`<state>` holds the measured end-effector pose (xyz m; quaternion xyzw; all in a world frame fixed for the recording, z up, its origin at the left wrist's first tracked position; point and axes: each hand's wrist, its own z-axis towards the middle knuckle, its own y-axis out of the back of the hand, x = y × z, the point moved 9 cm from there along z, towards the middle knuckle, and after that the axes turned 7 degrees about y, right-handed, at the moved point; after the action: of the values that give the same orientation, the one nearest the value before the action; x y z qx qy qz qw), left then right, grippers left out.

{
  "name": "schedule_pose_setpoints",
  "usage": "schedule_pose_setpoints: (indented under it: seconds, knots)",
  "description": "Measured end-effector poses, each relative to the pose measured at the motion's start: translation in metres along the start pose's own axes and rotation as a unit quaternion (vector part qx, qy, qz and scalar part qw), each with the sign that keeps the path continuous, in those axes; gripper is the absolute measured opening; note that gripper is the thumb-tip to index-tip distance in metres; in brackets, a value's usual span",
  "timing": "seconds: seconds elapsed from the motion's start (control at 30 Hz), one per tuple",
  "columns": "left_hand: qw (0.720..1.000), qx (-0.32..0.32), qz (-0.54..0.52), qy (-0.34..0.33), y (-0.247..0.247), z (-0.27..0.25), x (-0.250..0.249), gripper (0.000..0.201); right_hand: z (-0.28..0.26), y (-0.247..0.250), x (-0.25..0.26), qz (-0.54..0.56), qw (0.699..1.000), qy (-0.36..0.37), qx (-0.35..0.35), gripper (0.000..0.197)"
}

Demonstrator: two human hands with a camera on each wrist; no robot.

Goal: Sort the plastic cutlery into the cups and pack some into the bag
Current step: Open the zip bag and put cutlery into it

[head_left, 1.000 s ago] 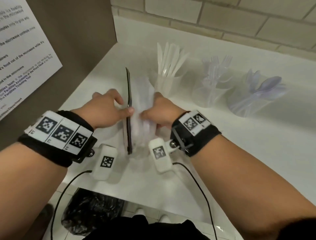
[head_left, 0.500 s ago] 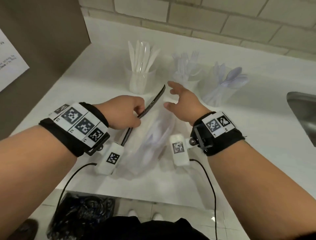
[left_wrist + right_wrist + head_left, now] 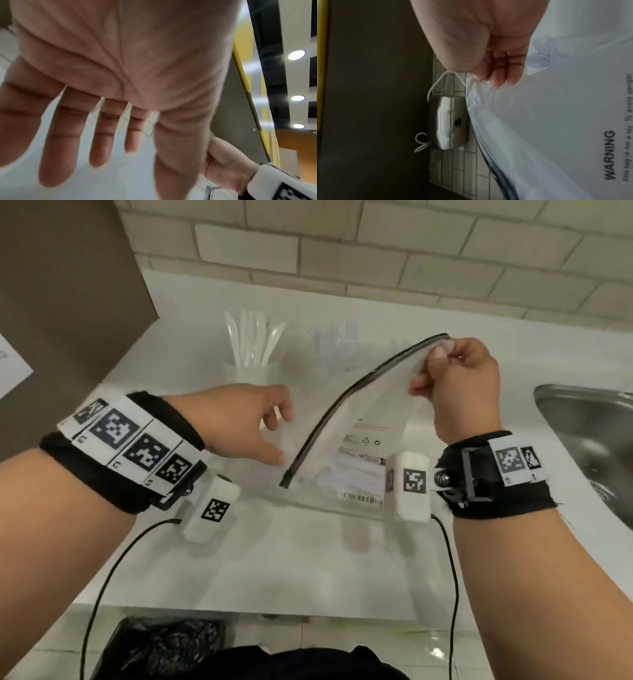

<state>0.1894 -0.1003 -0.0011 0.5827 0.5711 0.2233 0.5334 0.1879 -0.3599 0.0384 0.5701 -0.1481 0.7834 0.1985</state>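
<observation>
Clear zip bag (image 3: pixel 363 419) w/ black zip strip, black print and barcode label. White knives (image 3: pixel 253 340) in clear cup. White counter (image 3: pixel 308 559). Beige brick wall (image 3: pixel 376 261). Black wristbands (image 3: pixel 486 484) w/ b&w square markers.

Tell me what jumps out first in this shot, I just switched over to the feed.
The clear zip bag dominates mid-counter: the right hand pinches its top corner and lifts it, the dark zipper strip arcing down toward the open left hand. Behind stands a cup of white knives, with a steel sink at the right edge.
</observation>
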Motion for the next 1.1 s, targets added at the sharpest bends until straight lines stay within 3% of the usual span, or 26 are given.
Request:
schedule_pose_setpoints:
  seconds: [0.1, 0.2, 0.3, 0.37, 0.43, 0.5, 0.57, 0.6, 0.63, 0.7, 0.77, 0.83, 0.93, 1.03, 1.1]
  knots:
    - [0.998, 0.038, -0.041, 0.01, -0.024, -0.004, -0.007, 0.079, -0.003, 0.015, -0.008, -0.007, 0.999, -0.033, -0.026, 0.016]
    - [0.999, 0.028, -0.032, 0.013, -0.048, -0.004, -0.022, 0.086, -0.006, 0.022, -0.006, -0.08, 0.996, -0.002, -0.045, 0.046]
    - [0.995, -0.062, -0.079, 0.016, -0.048, 0.002, -0.026, 0.051, -0.015, 0.012, 0.022, -0.173, 0.975, 0.139, -0.024, 0.06]
    - [0.984, -0.14, -0.109, -0.002, -0.026, 0.001, -0.026, 0.024, -0.028, -0.008, 0.037, -0.211, 0.949, 0.23, 0.038, 0.055]
    - [0.972, -0.195, -0.129, -0.02, 0.001, -0.004, -0.027, 0.013, -0.044, -0.035, 0.043, -0.235, 0.926, 0.264, 0.132, 0.048]
    - [0.984, -0.155, -0.085, -0.012, 0.006, -0.005, -0.028, 0.015, -0.061, -0.065, 0.036, -0.283, 0.883, 0.261, 0.269, 0.046]
    - [0.999, -0.048, -0.013, 0.021, -0.015, -0.003, -0.022, 0.032, -0.08, -0.089, 0.015, -0.395, 0.793, 0.231, 0.403, 0.055]
    - [0.999, 0.002, 0.003, 0.042, -0.028, -0.005, -0.018, 0.042, -0.085, -0.095, 0.003, -0.441, 0.752, 0.218, 0.439, 0.058]
    - [0.998, 0.035, 0.007, 0.057, -0.039, -0.007, -0.015, 0.05, -0.087, -0.097, -0.003, -0.467, 0.733, 0.21, 0.447, 0.055]
    - [0.997, 0.052, -0.014, 0.061, -0.051, -0.008, -0.015, 0.06, -0.081, -0.1, -0.003, -0.476, 0.747, 0.21, 0.414, 0.03]
    - [0.996, -0.007, -0.072, 0.051, -0.044, -0.005, -0.016, 0.061, -0.075, -0.099, 0.002, -0.461, 0.775, 0.203, 0.381, 0.018]
    - [0.986, -0.118, -0.113, 0.023, -0.023, -0.004, -0.018, 0.043, -0.067, -0.094, 0.005, -0.454, 0.797, 0.183, 0.353, 0.017]
    - [0.961, -0.218, -0.169, -0.002, 0.004, -0.011, -0.018, 0.014, -0.061, -0.088, 0.016, -0.478, 0.791, 0.184, 0.333, 0.015]
    - [0.939, -0.27, -0.212, -0.011, 0.021, -0.019, -0.018, 0.016, -0.064, -0.09, 0.045, -0.39, 0.833, 0.227, 0.32, 0.028]
    - [0.93, -0.29, -0.226, -0.017, 0.031, -0.025, -0.022, 0.017, -0.067, -0.097, 0.061, -0.323, 0.858, 0.254, 0.309, 0.022]
